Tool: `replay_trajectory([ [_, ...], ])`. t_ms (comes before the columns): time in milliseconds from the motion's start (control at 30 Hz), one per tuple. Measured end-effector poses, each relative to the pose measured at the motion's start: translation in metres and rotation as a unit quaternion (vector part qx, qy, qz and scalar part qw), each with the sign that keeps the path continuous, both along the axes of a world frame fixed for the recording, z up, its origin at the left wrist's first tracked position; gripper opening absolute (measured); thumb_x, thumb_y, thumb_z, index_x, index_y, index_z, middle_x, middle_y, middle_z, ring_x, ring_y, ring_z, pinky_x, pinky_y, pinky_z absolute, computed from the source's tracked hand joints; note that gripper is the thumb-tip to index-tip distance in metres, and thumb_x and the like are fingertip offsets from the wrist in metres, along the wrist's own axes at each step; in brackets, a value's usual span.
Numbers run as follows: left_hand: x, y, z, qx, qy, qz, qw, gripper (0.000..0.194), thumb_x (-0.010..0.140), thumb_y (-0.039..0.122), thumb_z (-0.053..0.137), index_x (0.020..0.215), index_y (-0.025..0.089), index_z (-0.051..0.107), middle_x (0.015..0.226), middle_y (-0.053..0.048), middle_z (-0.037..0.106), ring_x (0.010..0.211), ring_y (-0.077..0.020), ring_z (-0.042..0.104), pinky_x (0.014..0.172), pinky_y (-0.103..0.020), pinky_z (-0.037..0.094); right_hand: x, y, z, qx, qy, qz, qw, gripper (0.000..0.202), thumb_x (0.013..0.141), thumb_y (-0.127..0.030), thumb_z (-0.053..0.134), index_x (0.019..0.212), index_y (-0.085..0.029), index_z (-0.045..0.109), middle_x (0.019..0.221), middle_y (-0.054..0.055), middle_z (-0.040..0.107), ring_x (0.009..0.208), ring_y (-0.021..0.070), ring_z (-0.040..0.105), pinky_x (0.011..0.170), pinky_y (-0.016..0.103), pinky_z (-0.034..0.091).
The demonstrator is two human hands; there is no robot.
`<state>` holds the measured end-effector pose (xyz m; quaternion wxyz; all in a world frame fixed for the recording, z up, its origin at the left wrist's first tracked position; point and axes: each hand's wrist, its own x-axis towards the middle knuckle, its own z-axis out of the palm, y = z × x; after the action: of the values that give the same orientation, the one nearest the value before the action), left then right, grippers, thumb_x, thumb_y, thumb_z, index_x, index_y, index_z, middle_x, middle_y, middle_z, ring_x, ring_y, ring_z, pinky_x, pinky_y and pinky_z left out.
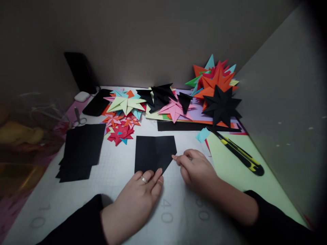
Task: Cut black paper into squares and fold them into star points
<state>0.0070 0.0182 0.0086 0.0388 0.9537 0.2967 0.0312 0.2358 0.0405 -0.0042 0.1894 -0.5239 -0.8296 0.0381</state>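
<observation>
A black paper sheet [154,152] lies flat on the mat, with a crease down its middle and its lower right corner slanted as if folded. My left hand [138,200] wears a ring and rests on the sheet's lower edge, its fingers close together and pressing on the paper near the slant. My right hand [195,166] is at the sheet's right side. Its fingers are curled, and a fingertip touches the upper end of the slanted edge. No other object shows in either hand.
Black squares [84,143] are stacked at left, near small scissors [79,117] and a phone [97,102]. Folded paper stars [125,105] stand at the back, others [222,103] at back right. A yellow-black cutter [240,153] lies on green paper [258,149] at right.
</observation>
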Motion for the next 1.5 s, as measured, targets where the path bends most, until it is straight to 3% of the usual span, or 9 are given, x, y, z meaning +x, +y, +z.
replay_trajectory([
  [200,-0.001,-0.002,-0.002,0.007,0.011,-0.001,1.000,0.040,0.084,0.011,0.045,0.123,0.011,0.051,0.134,-0.012,0.053,0.100,-0.0257,0.052,0.079,-0.039,0.040,0.006,0.005,-0.004,0.042,-0.033,-0.036,0.998,0.033,0.071,-0.007,0.046,0.093,-0.015,0.068,0.078,0.011,0.057,0.074,0.0228,0.052,0.069,0.036,0.045],
  [367,-0.002,-0.004,-0.002,0.011,0.015,-0.004,1.000,0.040,0.085,0.010,0.044,0.124,0.012,0.050,0.136,-0.012,0.050,0.101,-0.0260,0.051,0.079,-0.038,0.041,0.004,0.003,-0.008,0.097,-0.057,0.033,0.993,0.032,0.072,-0.003,0.045,0.096,-0.010,0.066,0.094,0.015,0.065,0.098,0.0279,0.051,0.085,0.042,0.042],
  [467,-0.002,-0.004,-0.001,0.009,0.010,0.007,1.000,0.040,0.085,0.009,0.045,0.124,0.012,0.050,0.132,-0.012,0.053,0.102,-0.0261,0.052,0.079,-0.038,0.043,0.000,0.000,-0.008,0.102,-0.063,0.084,0.989,0.031,0.072,0.000,0.045,0.092,-0.011,0.066,0.102,0.014,0.067,0.103,0.0281,0.050,0.088,0.043,0.039],
  [633,-0.003,-0.004,0.000,0.000,0.006,0.029,1.000,0.042,0.085,0.011,0.050,0.127,0.015,0.048,0.118,-0.015,0.057,0.101,-0.0277,0.053,0.080,-0.041,0.045,-0.008,-0.009,-0.001,0.041,-0.030,0.172,0.984,0.029,0.074,-0.002,0.043,0.087,-0.014,0.065,0.096,0.011,0.066,0.090,0.0221,0.052,0.083,0.037,0.042],
  [833,-0.002,0.000,0.001,-0.037,-0.002,0.038,0.999,0.038,0.087,0.018,0.053,0.124,0.016,0.051,0.104,-0.012,0.058,0.092,-0.0264,0.055,0.073,-0.042,0.050,-0.011,-0.012,0.007,-0.041,0.024,0.248,0.968,0.035,0.075,-0.003,0.042,0.102,-0.014,0.062,0.091,0.010,0.060,0.086,0.0199,0.050,0.076,0.034,0.046],
  [933,-0.004,0.002,-0.001,-0.044,-0.020,0.036,0.998,0.035,0.087,0.019,0.054,0.122,0.017,0.053,0.102,-0.011,0.058,0.089,-0.0254,0.055,0.070,-0.040,0.051,-0.010,-0.010,0.008,-0.065,0.048,0.242,0.967,0.035,0.074,-0.004,0.041,0.101,-0.015,0.061,0.091,0.010,0.057,0.087,0.0205,0.049,0.074,0.034,0.046],
  [1033,-0.006,0.002,-0.003,-0.039,-0.038,0.033,0.998,0.030,0.088,0.020,0.052,0.117,0.015,0.057,0.101,-0.011,0.059,0.087,-0.0245,0.056,0.068,-0.039,0.052,-0.010,-0.009,0.008,-0.031,0.025,0.225,0.973,0.034,0.076,-0.005,0.040,0.098,-0.016,0.064,0.086,0.009,0.058,0.083,0.0206,0.048,0.075,0.036,0.045],
  [1300,-0.005,0.002,0.002,-0.031,-0.041,0.032,0.998,0.026,0.087,0.017,0.052,0.112,0.014,0.060,0.099,-0.011,0.060,0.086,-0.0247,0.056,0.066,-0.039,0.052,0.000,0.003,0.003,0.067,-0.033,0.088,0.993,0.027,0.081,-0.008,0.045,0.085,-0.017,0.070,0.072,0.008,0.057,0.074,0.0204,0.048,0.079,0.039,0.045],
  [1500,-0.006,0.001,0.001,-0.037,-0.053,0.029,0.997,0.028,0.088,0.018,0.052,0.115,0.014,0.058,0.101,-0.011,0.060,0.089,-0.0246,0.056,0.071,-0.040,0.052,0.005,0.004,-0.002,0.065,-0.035,0.017,0.997,0.033,0.070,-0.002,0.045,0.093,-0.015,0.065,0.087,0.012,0.063,0.093,0.0254,0.052,0.093,0.049,0.039],
])
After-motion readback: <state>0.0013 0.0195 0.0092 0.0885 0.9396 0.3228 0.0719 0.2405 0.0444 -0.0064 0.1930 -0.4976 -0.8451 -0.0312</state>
